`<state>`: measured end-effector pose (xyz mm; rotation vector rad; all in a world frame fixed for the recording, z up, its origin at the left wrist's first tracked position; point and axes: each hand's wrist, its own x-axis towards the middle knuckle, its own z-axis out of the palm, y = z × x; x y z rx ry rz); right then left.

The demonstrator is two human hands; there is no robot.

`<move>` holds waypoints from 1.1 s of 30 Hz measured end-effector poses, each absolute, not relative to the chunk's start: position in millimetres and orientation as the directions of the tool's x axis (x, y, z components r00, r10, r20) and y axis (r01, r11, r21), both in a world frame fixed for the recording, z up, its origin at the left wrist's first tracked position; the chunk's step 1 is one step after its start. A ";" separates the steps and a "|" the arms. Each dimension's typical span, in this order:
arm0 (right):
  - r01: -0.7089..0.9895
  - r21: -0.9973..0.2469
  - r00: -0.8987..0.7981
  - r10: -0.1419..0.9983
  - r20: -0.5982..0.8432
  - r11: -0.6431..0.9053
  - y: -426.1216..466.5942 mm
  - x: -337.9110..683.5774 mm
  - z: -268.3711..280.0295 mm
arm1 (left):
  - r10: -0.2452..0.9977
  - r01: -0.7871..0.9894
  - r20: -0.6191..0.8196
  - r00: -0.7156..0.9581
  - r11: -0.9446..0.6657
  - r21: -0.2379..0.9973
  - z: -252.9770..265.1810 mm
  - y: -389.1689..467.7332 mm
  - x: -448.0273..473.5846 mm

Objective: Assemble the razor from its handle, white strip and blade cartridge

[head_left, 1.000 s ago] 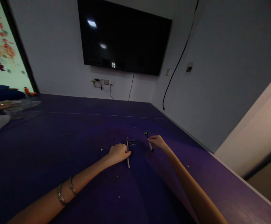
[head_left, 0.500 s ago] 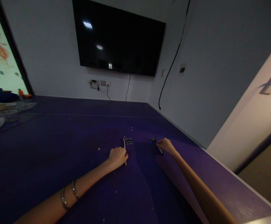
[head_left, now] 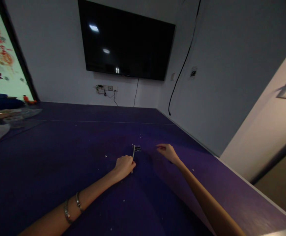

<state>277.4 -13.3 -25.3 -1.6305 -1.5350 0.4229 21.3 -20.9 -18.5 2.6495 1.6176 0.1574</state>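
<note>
My left hand (head_left: 124, 165) rests on the dark purple table (head_left: 59, 157), its fingers closed on a thin pale razor handle (head_left: 133, 152) that points away from me. A small dark cartridge-like piece (head_left: 137, 148) lies at the handle's far tip. My right hand (head_left: 167, 152) lies palm down to the right of that piece, fingers stretched left toward it. The dark razor seen before is not visible; it may be under the hand.
Small white crumbs dot the table. A black screen (head_left: 127, 42) hangs on the far wall above a socket strip (head_left: 106, 88). Cloths and dishes (head_left: 0, 116) sit at the table's far left. The table's right edge runs along a grey wall.
My right hand has shifted left toward the small dark piece, and the dark razor it held is out of sight. My left hand has stayed closed on the pale handle.
</note>
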 end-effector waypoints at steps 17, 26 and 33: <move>-0.054 -0.995 0.176 0.982 0.074 0.085 -35.8 223.5 -2.3 | 0.677 0.710 0.305 0.669 -0.704 0.004 0.7 -43.2 49.4; 0.756 -0.645 0.333 0.915 0.229 -0.113 -25.6 351.8 -17.4 | 0.717 0.758 0.381 0.584 -0.649 0.060 -25.9 45.5 38.4; 0.856 -0.490 0.317 0.915 0.251 -0.162 -25.1 365.6 -41.1 | 0.669 0.677 0.347 0.657 -0.726 0.119 -49.3 79.3 36.6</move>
